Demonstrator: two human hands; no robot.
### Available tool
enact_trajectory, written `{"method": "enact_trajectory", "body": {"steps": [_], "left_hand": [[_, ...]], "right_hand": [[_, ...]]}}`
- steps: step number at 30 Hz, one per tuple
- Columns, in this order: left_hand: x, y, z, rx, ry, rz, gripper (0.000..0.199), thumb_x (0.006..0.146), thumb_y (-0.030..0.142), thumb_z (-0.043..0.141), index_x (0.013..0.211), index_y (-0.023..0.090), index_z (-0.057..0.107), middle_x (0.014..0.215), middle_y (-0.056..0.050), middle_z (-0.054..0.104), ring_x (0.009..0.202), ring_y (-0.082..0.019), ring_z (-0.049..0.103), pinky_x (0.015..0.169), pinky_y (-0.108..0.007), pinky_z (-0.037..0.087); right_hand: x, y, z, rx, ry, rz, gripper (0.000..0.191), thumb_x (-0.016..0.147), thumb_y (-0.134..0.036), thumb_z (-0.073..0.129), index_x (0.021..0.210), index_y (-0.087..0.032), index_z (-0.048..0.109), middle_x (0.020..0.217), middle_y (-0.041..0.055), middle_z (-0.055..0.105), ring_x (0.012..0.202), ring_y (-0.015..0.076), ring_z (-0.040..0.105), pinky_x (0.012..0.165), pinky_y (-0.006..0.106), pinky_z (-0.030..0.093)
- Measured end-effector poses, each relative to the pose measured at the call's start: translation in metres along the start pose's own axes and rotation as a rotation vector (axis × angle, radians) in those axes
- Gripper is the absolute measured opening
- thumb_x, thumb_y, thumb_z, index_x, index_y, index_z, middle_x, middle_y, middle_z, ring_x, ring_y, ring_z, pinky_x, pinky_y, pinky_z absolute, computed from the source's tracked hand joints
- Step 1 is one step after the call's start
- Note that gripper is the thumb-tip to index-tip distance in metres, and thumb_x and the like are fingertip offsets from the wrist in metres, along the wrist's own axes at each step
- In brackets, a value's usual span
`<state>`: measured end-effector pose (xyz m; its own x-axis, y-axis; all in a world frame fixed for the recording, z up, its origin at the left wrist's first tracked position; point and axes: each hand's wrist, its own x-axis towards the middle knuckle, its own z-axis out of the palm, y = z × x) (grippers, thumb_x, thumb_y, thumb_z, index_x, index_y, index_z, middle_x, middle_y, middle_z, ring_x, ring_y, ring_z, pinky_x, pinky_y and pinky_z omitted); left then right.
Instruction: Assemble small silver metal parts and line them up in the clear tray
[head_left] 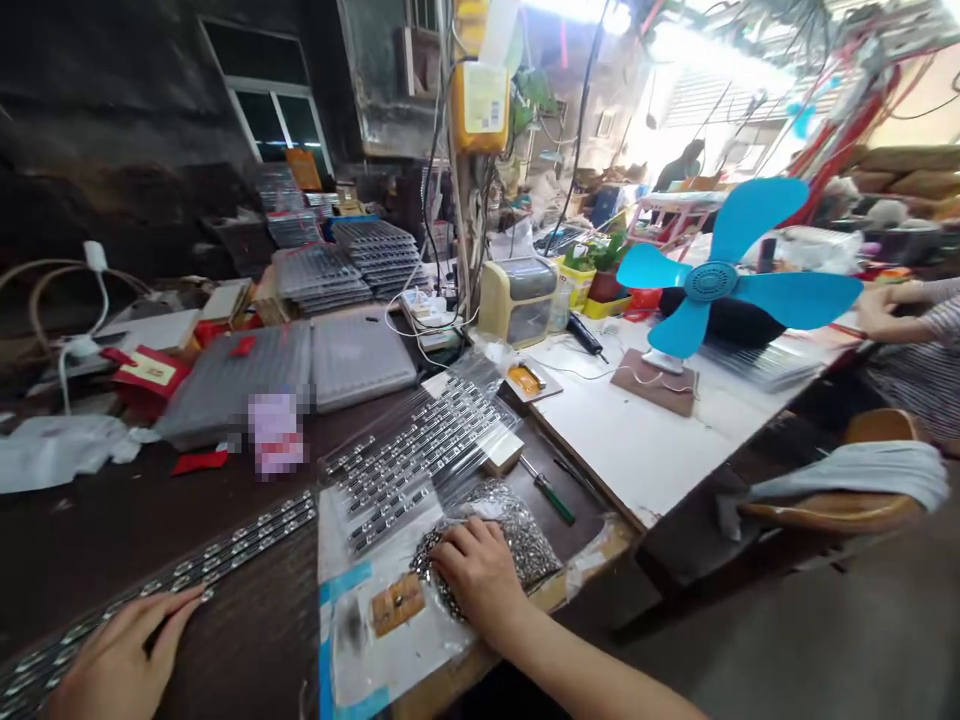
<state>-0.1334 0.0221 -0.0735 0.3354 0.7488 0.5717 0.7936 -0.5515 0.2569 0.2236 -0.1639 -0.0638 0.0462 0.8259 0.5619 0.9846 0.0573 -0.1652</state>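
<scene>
My left hand (pixel 124 650) is at the lower left, thumb and forefinger pinched on a small shiny metal piece (pixel 208 594). Beside it run long dark strips (pixel 240 545) dotted with shiny metal parts, lying on the dark table. My right hand (pixel 484 580) rests with curled fingers on a heap of small metal parts (pixel 431 560); its fingertips are partly buried, so what they hold is hidden. A clear plastic bag (pixel 529 535) full of the same parts lies against that hand. Near it, a brown taped block (pixel 397 603) sits on a white board (pixel 420 660) edged with blue tape.
Behind the hands lies a clear sheet with rows of metal parts (pixel 427 440). A green-handled screwdriver (pixel 551 495) is right of the bag. A blue fan (pixel 709 285) stands on a white table (pixel 660 450). Grey trays (pixel 360 365) are at back left; another person's arm (pixel 892 305) shows at right.
</scene>
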Motion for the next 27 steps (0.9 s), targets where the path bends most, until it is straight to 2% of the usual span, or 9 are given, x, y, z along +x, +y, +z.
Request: {"method": "enact_trajectory", "body": {"steps": [3, 6, 10, 14, 18, 22, 24, 27], "left_hand": [[0.007, 0.030, -0.015, 0.073, -0.031, -0.025, 0.028, 0.085, 0.043, 0.047, 0.089, 0.025, 0.067, 0.090, -0.005, 0.068, 0.080, -0.025, 0.063, 0.079, -0.039, 0.048], [0.019, 0.071, -0.020, -0.039, -0.110, -0.043, 0.025, 0.088, 0.036, 0.049, 0.091, 0.021, 0.068, 0.093, -0.005, 0.068, 0.090, -0.023, 0.062, 0.085, -0.035, 0.048], [0.036, 0.120, -0.002, -0.259, -0.292, -0.038, 0.019, 0.089, 0.025, 0.051, 0.092, 0.021, 0.070, 0.094, -0.004, 0.069, 0.088, -0.017, 0.063, 0.081, -0.029, 0.048], [0.045, 0.153, 0.021, -0.327, -0.397, -0.041, 0.013, 0.085, 0.019, 0.058, 0.092, 0.020, 0.070, 0.091, -0.004, 0.069, 0.081, -0.016, 0.063, 0.075, -0.028, 0.048], [0.053, 0.162, 0.032, -0.271, -0.442, -0.059, 0.006, 0.081, 0.020, 0.064, 0.083, 0.019, 0.070, 0.087, -0.004, 0.069, 0.077, -0.017, 0.063, 0.071, -0.028, 0.048], [0.052, 0.158, 0.022, -0.327, -0.430, -0.125, 0.005, 0.081, 0.018, 0.064, 0.080, 0.019, 0.069, 0.084, -0.003, 0.070, 0.075, -0.016, 0.063, 0.071, -0.028, 0.048], [0.042, 0.155, 0.009, -0.467, -0.444, -0.238, 0.009, 0.082, 0.020, 0.061, 0.088, 0.018, 0.067, 0.081, -0.003, 0.069, 0.071, -0.015, 0.064, 0.067, -0.026, 0.049], [0.017, 0.156, -0.009, -0.795, -0.577, -0.389, 0.021, 0.088, 0.025, 0.053, 0.104, 0.017, 0.064, 0.087, -0.004, 0.066, 0.070, -0.013, 0.065, 0.062, -0.023, 0.051]], "right_hand": [[-0.001, 0.001, -0.003, 0.095, -0.007, -0.006, 0.004, 0.084, -0.021, 0.060, 0.087, -0.024, 0.062, 0.081, -0.0007, 0.063, 0.078, 0.0144, 0.049, 0.072, 0.030, 0.031], [0.001, 0.003, -0.003, 0.178, -0.031, 0.016, 0.008, 0.086, -0.021, 0.056, 0.090, -0.022, 0.063, 0.086, 0.0024, 0.065, 0.082, 0.0164, 0.051, 0.073, 0.031, 0.034], [0.006, 0.007, 0.001, 0.295, 0.013, -0.008, 0.009, 0.088, -0.022, 0.055, 0.091, -0.022, 0.063, 0.084, 0.0024, 0.066, 0.081, 0.0163, 0.054, 0.073, 0.031, 0.038], [0.005, 0.008, 0.000, 0.361, 0.047, -0.065, 0.012, 0.088, -0.019, 0.054, 0.095, -0.022, 0.063, 0.093, 0.0026, 0.068, 0.088, 0.0159, 0.059, 0.079, 0.031, 0.042], [0.003, 0.008, -0.001, 0.356, 0.033, -0.072, 0.013, 0.089, -0.018, 0.053, 0.095, -0.022, 0.064, 0.092, 0.0025, 0.069, 0.085, 0.0152, 0.061, 0.075, 0.030, 0.043], [0.006, 0.004, -0.005, 0.351, 0.003, -0.040, 0.013, 0.089, -0.022, 0.055, 0.096, -0.022, 0.065, 0.089, 0.0016, 0.070, 0.083, 0.0149, 0.061, 0.073, 0.029, 0.041], [0.008, -0.001, -0.006, 0.341, -0.012, -0.026, 0.008, 0.087, -0.025, 0.059, 0.089, -0.022, 0.066, 0.083, 0.0002, 0.071, 0.079, 0.0143, 0.060, 0.071, 0.029, 0.039], [0.012, -0.010, -0.006, 0.322, -0.053, -0.008, 0.012, 0.084, -0.032, 0.063, 0.078, -0.023, 0.066, 0.075, -0.0018, 0.070, 0.073, 0.0132, 0.058, 0.069, 0.028, 0.035]]}}
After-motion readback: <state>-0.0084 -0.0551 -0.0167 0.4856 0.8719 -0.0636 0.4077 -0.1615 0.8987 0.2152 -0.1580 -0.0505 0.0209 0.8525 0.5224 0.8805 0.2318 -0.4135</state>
